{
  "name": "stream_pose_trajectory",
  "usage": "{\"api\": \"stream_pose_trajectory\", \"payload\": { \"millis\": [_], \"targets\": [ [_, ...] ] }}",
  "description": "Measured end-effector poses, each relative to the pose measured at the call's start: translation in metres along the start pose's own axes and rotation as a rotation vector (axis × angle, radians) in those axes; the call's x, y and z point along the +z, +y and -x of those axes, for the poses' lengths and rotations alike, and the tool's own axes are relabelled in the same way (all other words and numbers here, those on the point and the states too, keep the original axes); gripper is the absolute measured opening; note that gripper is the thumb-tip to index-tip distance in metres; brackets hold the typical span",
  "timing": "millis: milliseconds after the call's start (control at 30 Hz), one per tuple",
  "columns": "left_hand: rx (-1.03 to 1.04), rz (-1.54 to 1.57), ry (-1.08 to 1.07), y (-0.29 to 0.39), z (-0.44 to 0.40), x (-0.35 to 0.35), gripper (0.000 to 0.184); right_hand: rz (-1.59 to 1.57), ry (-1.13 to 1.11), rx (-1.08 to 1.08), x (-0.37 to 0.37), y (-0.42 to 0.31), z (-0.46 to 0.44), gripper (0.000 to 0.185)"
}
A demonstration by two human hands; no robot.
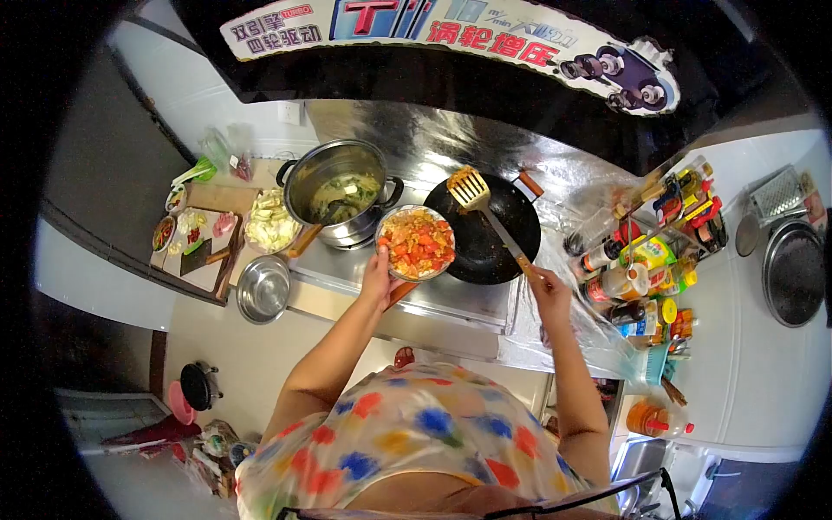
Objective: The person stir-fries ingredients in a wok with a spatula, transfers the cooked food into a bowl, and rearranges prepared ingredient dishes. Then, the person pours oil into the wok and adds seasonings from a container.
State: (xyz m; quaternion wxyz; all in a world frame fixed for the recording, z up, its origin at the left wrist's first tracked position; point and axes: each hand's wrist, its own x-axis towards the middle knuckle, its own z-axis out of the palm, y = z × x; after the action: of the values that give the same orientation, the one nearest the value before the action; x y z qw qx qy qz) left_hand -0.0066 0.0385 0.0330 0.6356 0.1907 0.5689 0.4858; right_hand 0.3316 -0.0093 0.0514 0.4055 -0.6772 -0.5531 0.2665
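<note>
My left hand [379, 279] is closed around the side of a bowl [419, 277] heaped with red tomato pieces and scrambled egg [417, 241]. The bowl is held beside the left edge of a black wok [490, 251]. In my right hand [551, 296] is the handle of a slotted spatula [497, 227]. Its metal head lies over the wok's upper left part, with some egg-coloured food [459, 176] by its tip. Otherwise the wok's dark inside shows only small residue. The wok's wooden handle is partly hidden behind the bowl and my left hand.
Left of the bowl, a steel pot [305, 178] holds soup and a wooden-handled ladle [305, 239]. An empty metal basin [263, 295], chopped pale vegetables [271, 224] and a cutting board [201, 270] with a knife stand further left. Sauce bottles [637, 279] crowd the right; a range hood [433, 69] hangs above.
</note>
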Motion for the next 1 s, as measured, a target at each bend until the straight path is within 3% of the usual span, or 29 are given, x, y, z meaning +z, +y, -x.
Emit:
{"api": "stream_pose_trajectory", "payload": {
  "millis": [67, 167, 300, 500, 700, 900, 1000],
  "targets": [
    [0.017, 0.046, -0.056, -0.007, -0.014, 0.008, 0.050, 0.171, 0.060, -0.327, -0.030, -0.047, 0.008, 0.023],
    [-0.003, 0.097, -0.078, -0.014, -0.031, 0.021, 0.049, 0.435, 0.035, -0.540, -0.061, -0.085, 0.018, 0.024],
    [0.001, 0.155, -0.097, -0.021, -0.040, 0.038, 0.049, 0.631, 0.061, -0.676, -0.076, -0.099, 0.026, 0.025],
    [0.009, 0.116, -0.108, -0.021, -0.040, 0.044, 0.049, 0.670, 0.106, -0.753, -0.081, -0.098, 0.032, 0.026],
    [-0.001, 0.099, -0.087, -0.019, -0.037, 0.044, 0.048, 0.431, 0.111, -0.552, -0.075, -0.089, 0.034, 0.019],
    [-0.020, 0.098, -0.134, -0.016, -0.033, 0.034, 0.051, -0.328, -0.134, 0.285, -0.066, -0.032, 0.020, 0.031],
    [-0.016, 0.085, -0.098, -0.012, -0.027, 0.030, 0.053, -0.327, -0.133, 0.446, -0.063, -0.024, 0.013, 0.034]
  ]
}}
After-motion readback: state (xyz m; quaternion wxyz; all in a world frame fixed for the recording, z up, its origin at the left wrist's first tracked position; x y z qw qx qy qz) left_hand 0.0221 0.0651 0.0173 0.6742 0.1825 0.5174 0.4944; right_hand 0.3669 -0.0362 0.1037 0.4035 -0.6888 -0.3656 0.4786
